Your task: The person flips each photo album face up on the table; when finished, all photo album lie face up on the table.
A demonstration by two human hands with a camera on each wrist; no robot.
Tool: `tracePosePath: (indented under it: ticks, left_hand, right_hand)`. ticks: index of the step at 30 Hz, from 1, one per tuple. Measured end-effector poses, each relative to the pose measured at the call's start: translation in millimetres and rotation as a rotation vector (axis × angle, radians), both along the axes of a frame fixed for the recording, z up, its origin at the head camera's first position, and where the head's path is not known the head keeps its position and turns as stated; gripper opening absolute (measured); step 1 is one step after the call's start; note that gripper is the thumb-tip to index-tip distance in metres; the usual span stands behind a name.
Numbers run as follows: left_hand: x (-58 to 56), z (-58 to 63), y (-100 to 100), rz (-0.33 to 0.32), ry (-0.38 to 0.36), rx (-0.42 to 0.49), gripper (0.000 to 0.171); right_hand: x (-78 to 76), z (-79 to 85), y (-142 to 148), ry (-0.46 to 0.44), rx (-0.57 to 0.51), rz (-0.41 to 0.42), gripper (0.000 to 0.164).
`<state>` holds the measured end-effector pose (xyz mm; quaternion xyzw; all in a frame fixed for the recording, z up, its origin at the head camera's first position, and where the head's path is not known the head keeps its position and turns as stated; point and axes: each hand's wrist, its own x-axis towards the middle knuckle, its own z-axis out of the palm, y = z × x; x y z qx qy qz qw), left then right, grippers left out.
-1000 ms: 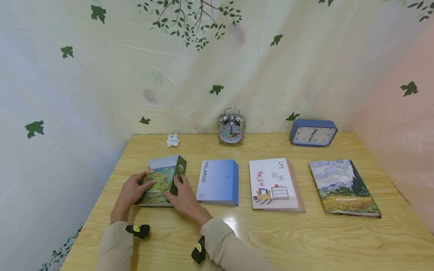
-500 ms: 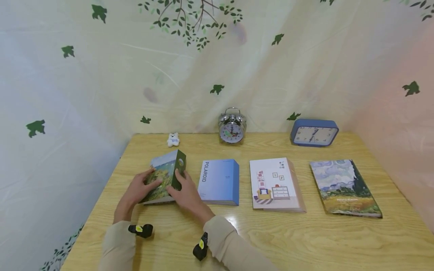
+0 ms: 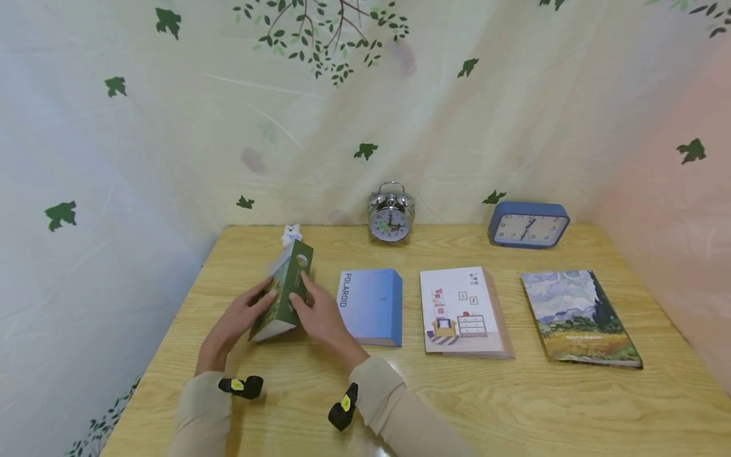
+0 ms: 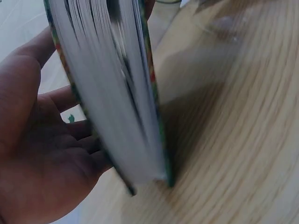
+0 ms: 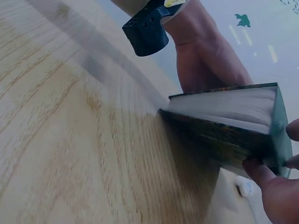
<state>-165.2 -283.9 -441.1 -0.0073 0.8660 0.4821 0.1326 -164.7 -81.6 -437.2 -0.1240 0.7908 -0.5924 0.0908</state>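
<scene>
Head view puts the green-spined album (image 3: 292,276) at the left of the counter (image 3: 485,406), directly between the two hands and tilted up, with its spine raised and turned to the right. Its long axis runs from near to far, the far end angled slightly right, so the hands meet it from opposite long sides. The left hand (image 3: 231,324) is on the left-cover side; in the left wrist view its fingers are loosely spread against that outer face, the palm turned toward it, and none of them shows wrapped round an edge. The right hand (image 3: 322,320) is the nearer one to the spine: its fingers are narrow there, pinching the album across the raised long edge, with one part on the green strip and another on the right cover.

Opposite the spine, the page-opening side is the low one, lying to the left. Its near corner appears to come down to the counter, though how much weight rests there I cannot tell. The near end of the page block shows between the two covers. To the right, the blue POLAROID album (image 3: 368,304) lies flat just beside the right hand. At the far end, the green-spined album overlaps the foot of the white bear figurine (image 3: 291,235) in the head view; whether they touch is not clear.
</scene>
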Motion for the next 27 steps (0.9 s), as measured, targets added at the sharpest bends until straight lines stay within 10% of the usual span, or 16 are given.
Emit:
tracePosePath:
  ticks: [10, 27]
  left_hand:
    - [1.2, 6.4, 2.2, -0.054, 0.014, 0.165, 0.069]
    - [5.9, 45.1, -10.0, -0.049, 0.097, 0.226, 0.057]
  right_hand:
    - [-1.0, 6.9, 0.1, -0.084, -0.192, 0.022, 0.065]
    - [0.1, 28.0, -13.1, 0.031, -0.055, 0.070, 0.060]
